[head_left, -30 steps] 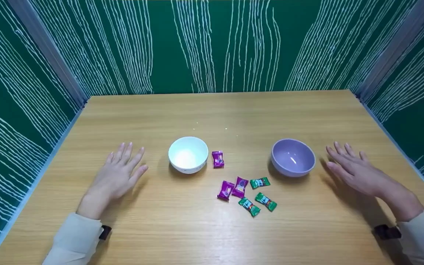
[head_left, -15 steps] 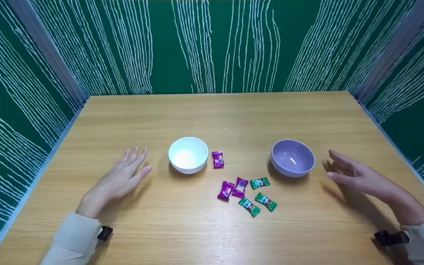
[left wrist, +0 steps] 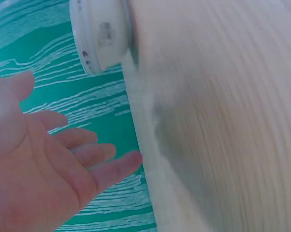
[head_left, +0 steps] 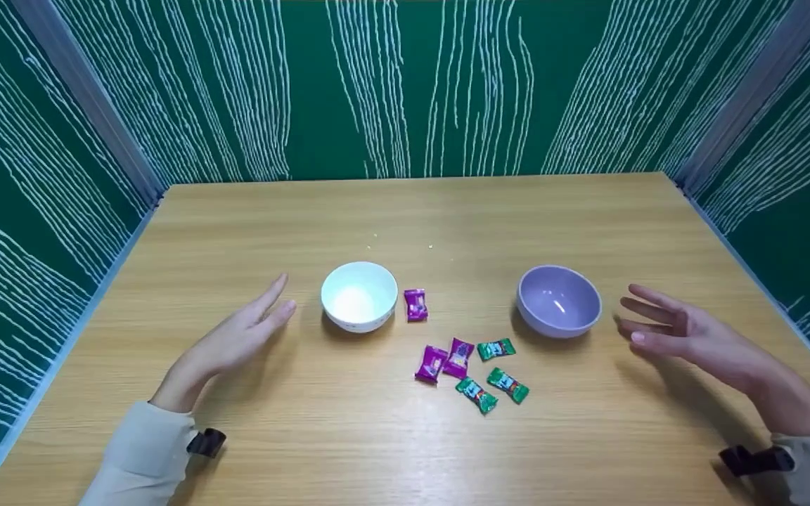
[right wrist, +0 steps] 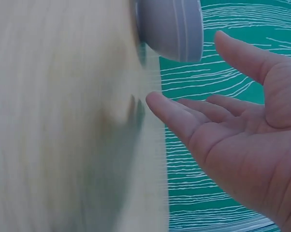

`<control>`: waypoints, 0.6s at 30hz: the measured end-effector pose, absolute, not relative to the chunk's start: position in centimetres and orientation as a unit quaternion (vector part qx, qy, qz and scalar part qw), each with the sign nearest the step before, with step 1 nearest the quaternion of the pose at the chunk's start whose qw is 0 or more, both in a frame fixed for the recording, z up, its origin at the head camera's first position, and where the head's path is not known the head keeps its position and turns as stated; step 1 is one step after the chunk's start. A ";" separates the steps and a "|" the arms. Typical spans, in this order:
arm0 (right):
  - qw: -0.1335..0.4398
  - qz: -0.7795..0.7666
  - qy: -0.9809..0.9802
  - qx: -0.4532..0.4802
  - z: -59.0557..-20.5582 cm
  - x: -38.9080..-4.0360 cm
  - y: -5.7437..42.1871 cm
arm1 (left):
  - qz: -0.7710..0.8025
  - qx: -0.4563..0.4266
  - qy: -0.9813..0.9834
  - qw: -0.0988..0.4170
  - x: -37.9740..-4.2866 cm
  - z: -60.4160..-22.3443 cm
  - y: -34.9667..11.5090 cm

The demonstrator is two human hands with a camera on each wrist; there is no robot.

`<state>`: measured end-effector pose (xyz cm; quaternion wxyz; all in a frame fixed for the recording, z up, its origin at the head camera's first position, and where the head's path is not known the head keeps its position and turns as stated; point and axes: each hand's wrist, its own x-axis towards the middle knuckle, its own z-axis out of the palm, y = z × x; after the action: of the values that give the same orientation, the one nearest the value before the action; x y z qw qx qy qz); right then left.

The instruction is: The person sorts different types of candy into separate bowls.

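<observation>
A white bowl (head_left: 359, 295) and a lilac bowl (head_left: 559, 301) stand on the wooden table (head_left: 405, 218). Between them lie three purple candies, one (head_left: 416, 305) beside the white bowl and two (head_left: 445, 359) nearer me, plus three green candies (head_left: 495, 372). My left hand (head_left: 240, 337) hovers left of the white bowl, turned on edge with straight fingers, holding nothing. My right hand (head_left: 665, 329) hovers right of the lilac bowl, fingers spread, palm toward it, empty. The left wrist view shows the open palm (left wrist: 44, 169) below the white bowl (left wrist: 99, 34). The right wrist view shows the open palm (right wrist: 232, 145) near the lilac bowl (right wrist: 172, 29).
Green walls with white wavy lines (head_left: 405, 84) enclose the table on the left, back and right. A few tiny crumbs (head_left: 405, 246) lie behind the bowls. Bare tabletop stretches along the front and the back.
Both hands lifted off the table and turned from palm-down onto their edges, palms facing inward. The left hand moved a little toward the white bowl. Bowls and candies stayed put.
</observation>
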<state>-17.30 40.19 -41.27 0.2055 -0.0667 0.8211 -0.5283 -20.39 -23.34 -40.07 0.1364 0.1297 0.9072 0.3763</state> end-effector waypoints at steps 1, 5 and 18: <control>0.208 -0.531 0.819 -0.064 -41.2 -17.2 40.1 | 0.393 0.133 0.899 0.140 -20.4 -40.0 -23.2; 0.228 -0.508 0.828 -0.060 -41.1 -16.9 39.8 | 0.471 0.133 0.856 0.167 -20.7 -39.9 -22.7; 0.356 -0.524 0.764 -0.118 -41.7 -15.9 36.9 | 0.685 0.004 0.675 0.273 -21.8 -41.2 -21.3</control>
<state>-15.88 36.88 -41.71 0.3563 -0.1180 0.7645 -0.5241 -21.81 -21.26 -41.17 0.2729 0.0038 0.6755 0.6850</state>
